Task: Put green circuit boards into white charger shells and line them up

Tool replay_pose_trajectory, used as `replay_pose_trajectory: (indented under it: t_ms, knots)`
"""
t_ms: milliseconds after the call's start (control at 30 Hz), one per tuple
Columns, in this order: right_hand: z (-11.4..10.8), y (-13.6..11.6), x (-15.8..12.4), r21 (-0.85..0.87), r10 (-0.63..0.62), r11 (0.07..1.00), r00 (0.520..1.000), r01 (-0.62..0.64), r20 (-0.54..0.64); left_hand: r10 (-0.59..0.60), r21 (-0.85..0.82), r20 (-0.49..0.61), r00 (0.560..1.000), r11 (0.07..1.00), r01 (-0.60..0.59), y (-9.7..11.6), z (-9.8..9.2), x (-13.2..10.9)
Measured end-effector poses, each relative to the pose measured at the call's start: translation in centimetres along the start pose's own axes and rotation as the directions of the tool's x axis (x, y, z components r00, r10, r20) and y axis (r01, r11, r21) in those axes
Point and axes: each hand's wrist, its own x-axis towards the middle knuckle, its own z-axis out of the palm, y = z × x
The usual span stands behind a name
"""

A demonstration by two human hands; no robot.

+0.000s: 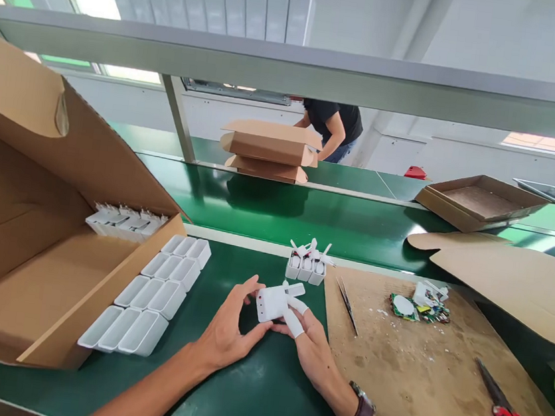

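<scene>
Above the green bench I hold a small white plastic housing (pixel 272 303) with dark and reddish dots along its left edge. A short white piece sticks out at its upper right. My left hand (pixel 230 328) grips its left side, thumb at the bottom edge and fingers curled behind. My right hand (pixel 310 345), with white covers on two fingers, is closed on its right side. Just beyond my hands stand several white open cases (pixel 306 267) with white parts and wires poking out. On the left, rows of white open cases (pixel 152 290) lie beside a cardboard box.
The large open cardboard box (pixel 49 275) holds more white units (pixel 125 223). A stained brown board (pixel 391 354) carries tweezers (pixel 346 305), circuit boards (pixel 404 306) and red-handled shears (pixel 509 415). Behind, a person (pixel 334 131) stands by stacked cartons (pixel 269 147).
</scene>
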Motion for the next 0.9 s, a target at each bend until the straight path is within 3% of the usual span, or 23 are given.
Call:
replay_pose_trajectory:
  t_ms: [167, 300, 467, 667, 800, 900]
  knots:
    - [-0.1, 0.7, -0.3, -0.07, -0.133, 0.989, 0.991, 0.133, -0.006, -0.078, 0.052, 0.039, 0.996, 0.996, 0.076, -0.8, 0.2, 0.2]
    - [-0.2, 1.7, -0.8, -0.261, -0.252, 0.933, 0.967, 0.25, 0.024, -0.229, -0.013, 0.038, 0.973, 0.973, 0.23, -1.1, 0.4, 0.9]
    - [-0.2, 1.5, -1.5, -0.54, -0.393, 0.731, 0.904, 0.418, 0.168, -0.361, -0.132, 0.022, 0.932, 0.923, 0.361, -1.7, 1.1, 4.4]
    - [-0.5, 0.6, -2.0, -0.656, -0.491, 0.484, 0.8, 0.58, 0.345, -0.379, -0.166, 0.019, 0.925, 0.911, 0.377, -2.4, 3.8, 8.1]
    - [-1.1, 0.4, -1.6, -0.682, -0.519, 0.382, 0.755, 0.624, 0.4, -0.359, -0.177, 0.054, 0.932, 0.915, 0.363, -1.9, 4.9, 7.9]
    - [-1.3, 0.7, -1.4, -0.682, -0.54, 0.33, 0.723, 0.652, 0.431, -0.332, -0.132, 0.088, 0.939, 0.93, 0.342, -0.9, 3.7, 6.5]
